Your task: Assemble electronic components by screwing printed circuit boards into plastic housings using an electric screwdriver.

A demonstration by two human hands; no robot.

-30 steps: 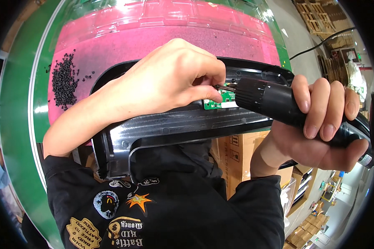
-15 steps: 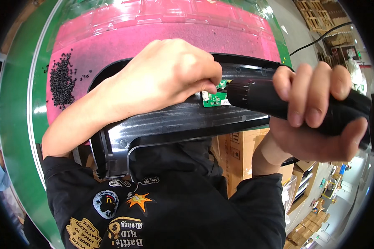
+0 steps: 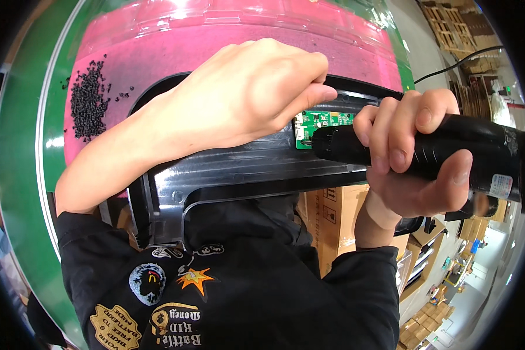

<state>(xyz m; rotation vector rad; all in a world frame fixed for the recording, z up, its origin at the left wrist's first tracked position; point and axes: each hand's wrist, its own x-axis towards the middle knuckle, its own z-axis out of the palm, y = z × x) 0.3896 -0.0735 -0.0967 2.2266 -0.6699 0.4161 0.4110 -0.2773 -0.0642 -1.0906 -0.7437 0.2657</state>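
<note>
My right hand [image 3: 417, 140] is wrapped round a black electric screwdriver [image 3: 478, 146], which lies nearly level and points left. The short bit at its nose reaches the lower left corner of a green circuit board [image 3: 324, 121]; whether it sits in a screw is too small to tell. The board rests inside a long black plastic housing [image 3: 239, 166] with a raised rim. Above the board's left end, my left hand [image 3: 274, 84] is closed, thumb pressed against the curled fingers. Anything pinched there is hidden.
A heap of small black screws [image 3: 88, 102] lies on the pink mat [image 3: 151, 55] at the left, with a few strays beside it. A clear plastic tray [image 3: 227, 14] spans the far side. Cardboard boxes [image 3: 338, 219] stand below the housing. A black cable [image 3: 455, 58] runs at upper right.
The screwdriver's nose has moved left and down to the board's lower left corner. My left hand has lifted up and right off the board, uncovering its white connector.
</note>
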